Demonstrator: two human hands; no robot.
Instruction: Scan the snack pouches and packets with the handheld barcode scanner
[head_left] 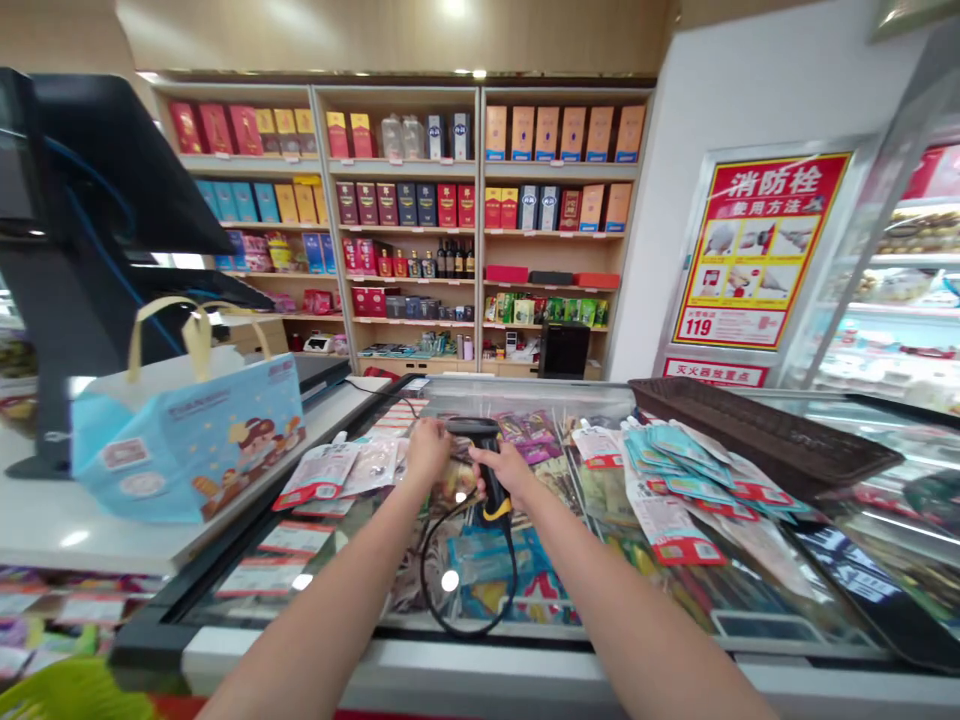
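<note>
My right hand is wrapped round the handle of a black and yellow barcode scanner, held upright above the glass top of a freezer. From the handle a black cable loops down over the glass. Just left of the scanner's head is my left hand, its fingers curled; whatever they hold is hidden. White and red pouches lie beside my left hand. To the right of my right hand is a pile of similar pouches with light-blue packets on top.
A blue paper bag stands on the white counter at left, by a black monitor. A brown tray rests at the right rear. Shelves of boxes line the back wall. Packaged goods show beneath the glass.
</note>
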